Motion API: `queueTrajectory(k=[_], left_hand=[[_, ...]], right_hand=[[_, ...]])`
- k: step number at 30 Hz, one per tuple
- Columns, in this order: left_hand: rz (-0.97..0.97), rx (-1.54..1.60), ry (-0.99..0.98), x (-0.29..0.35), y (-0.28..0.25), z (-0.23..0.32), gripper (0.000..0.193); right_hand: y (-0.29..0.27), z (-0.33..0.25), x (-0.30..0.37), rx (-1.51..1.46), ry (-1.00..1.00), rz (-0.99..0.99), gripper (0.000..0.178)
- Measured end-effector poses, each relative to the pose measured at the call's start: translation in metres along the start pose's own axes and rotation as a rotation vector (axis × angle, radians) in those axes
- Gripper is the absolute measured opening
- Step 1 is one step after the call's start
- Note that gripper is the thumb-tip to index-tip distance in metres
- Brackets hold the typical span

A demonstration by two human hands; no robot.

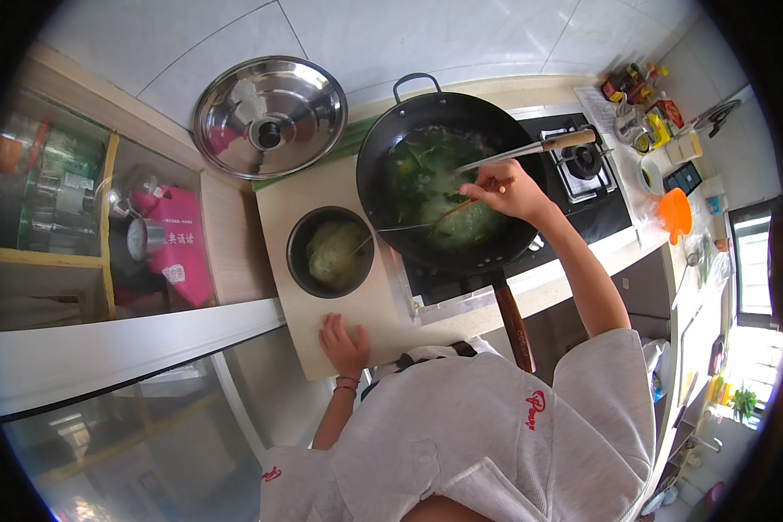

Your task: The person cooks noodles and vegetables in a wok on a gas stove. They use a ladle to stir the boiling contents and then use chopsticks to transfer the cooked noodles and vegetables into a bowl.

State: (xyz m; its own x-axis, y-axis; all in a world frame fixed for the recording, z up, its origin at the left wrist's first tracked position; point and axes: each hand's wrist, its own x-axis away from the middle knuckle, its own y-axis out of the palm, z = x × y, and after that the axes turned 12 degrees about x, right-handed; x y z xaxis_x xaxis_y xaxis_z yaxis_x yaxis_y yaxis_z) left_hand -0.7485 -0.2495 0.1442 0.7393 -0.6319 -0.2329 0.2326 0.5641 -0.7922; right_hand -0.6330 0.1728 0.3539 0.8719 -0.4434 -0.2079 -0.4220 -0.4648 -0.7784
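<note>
A black wok [383,139] with green leafy vegetables in liquid sits on the stove. My right hand [506,189] is over the wok, shut on a pair of chopsticks [461,207] that reach down into the greens. A ladle with a wooden grip [531,148] rests across the wok's far side. My left hand [343,343] lies flat, fingers apart, on the pale wooden board [278,209] at the counter's front edge. Just beyond it stands a dark bowl [302,235] filled with cooked greens.
A steel wok lid [270,115] leans against the tiled wall. The wok's long handle [513,322] sticks out toward me. A second burner [583,161], condiment jars [644,87] and an orange cup [675,213] lie to the right. Shelves with a pink box [181,244] stand at left.
</note>
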Motion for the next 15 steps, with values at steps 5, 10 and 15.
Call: queueTrajectory(k=[5,10,15], left_hand=[[-0.006,0.002,-0.023,0.001,0.000,-0.002,0.051],[-0.018,-0.002,-0.022,0.001,-0.001,-0.001,0.051],[-0.036,0.001,-0.033,0.001,-0.001,-0.001,0.052]], right_hand=[[-0.002,-0.006,-0.003,0.192,-0.176,0.083,0.029],[-0.002,0.008,-0.012,0.474,-0.427,0.087,0.028],[-0.009,0.013,-0.031,0.401,-0.128,0.047,0.036]])
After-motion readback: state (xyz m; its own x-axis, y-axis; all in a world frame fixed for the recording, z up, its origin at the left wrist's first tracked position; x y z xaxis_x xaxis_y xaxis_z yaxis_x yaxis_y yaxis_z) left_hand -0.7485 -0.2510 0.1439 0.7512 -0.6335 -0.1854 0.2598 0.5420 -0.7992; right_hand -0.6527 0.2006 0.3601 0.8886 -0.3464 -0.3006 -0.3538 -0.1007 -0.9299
